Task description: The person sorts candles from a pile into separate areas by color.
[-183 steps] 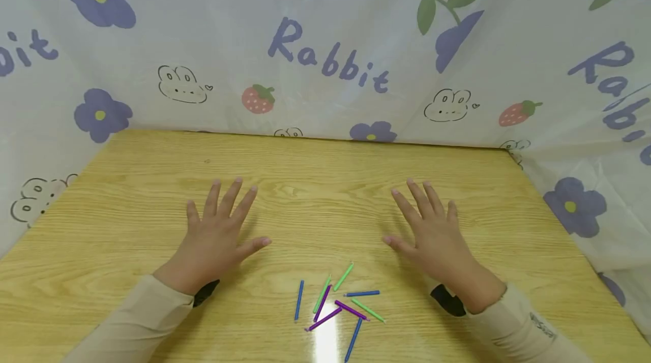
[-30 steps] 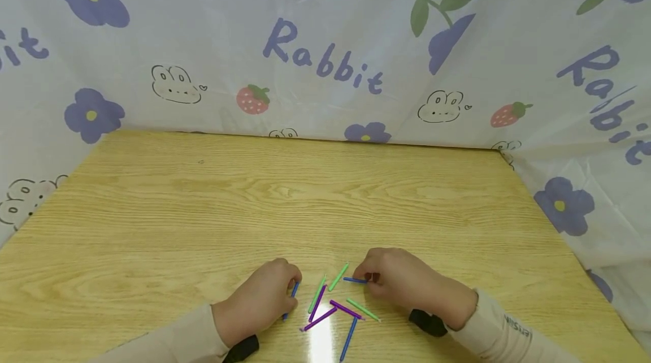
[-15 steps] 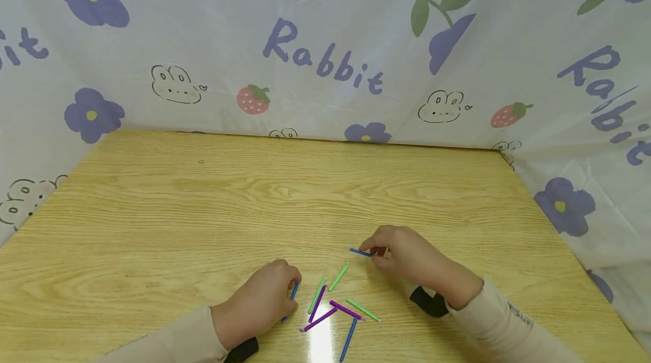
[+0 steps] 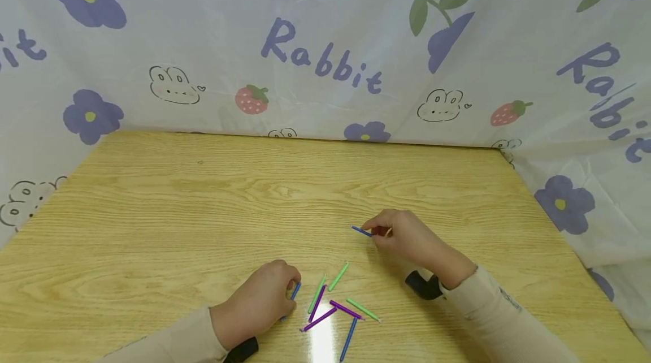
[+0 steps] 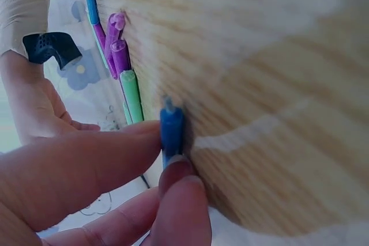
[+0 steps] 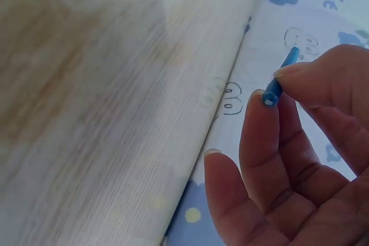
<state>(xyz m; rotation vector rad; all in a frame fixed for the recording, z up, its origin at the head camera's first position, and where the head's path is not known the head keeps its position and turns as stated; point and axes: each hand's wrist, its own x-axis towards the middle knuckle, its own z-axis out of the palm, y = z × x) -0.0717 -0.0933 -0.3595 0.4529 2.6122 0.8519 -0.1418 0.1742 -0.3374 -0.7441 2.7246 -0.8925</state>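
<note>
Thin birthday candles in blue, green and purple lie on the wooden table. My left hand pinches a blue candle between thumb and fingers, low at the table left of the pile; a pale wick sticks out of its end. My right hand holds another blue candle by thumb and fingertips, beyond the pile. In the right wrist view this candle slants up from the fingertips, one blunt end facing the camera.
Between and in front of the hands lie green candles, purple candles and one blue candle. The wooden table ends at a white curtain printed with flowers and rabbits.
My right hand has lifted its blue candle from beside the pile and carried it away toward the back of the table. My left hand stays at its blue candle.
</note>
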